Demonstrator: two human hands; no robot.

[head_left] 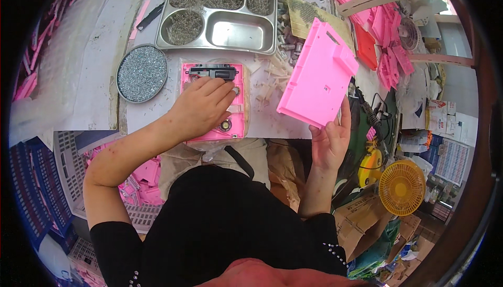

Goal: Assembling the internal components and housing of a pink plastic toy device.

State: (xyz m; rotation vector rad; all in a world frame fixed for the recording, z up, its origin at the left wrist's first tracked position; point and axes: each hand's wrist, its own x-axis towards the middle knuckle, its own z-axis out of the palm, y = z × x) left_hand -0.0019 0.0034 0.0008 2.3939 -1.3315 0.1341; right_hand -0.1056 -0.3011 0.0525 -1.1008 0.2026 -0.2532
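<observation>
Upright in my right hand is a flat pink plastic panel, gripped at its lower edge, with raised ribs and a small slot. My left hand reaches over an open pink plastic casing on the table edge, its fingers bent close together; whatever is under the fingertips is hidden. A black mechanism sits across the casing's far end, just beyond those fingers. Near the casing's close end shows a small round part, beside the left hand's thumb.
A round dish of small screws stands left of the casing. Behind it lies a steel compartment tray with piles of small metal parts. Pink plastic pieces heap at the far right. A yellow fan stands lower right; a crate sits lower left.
</observation>
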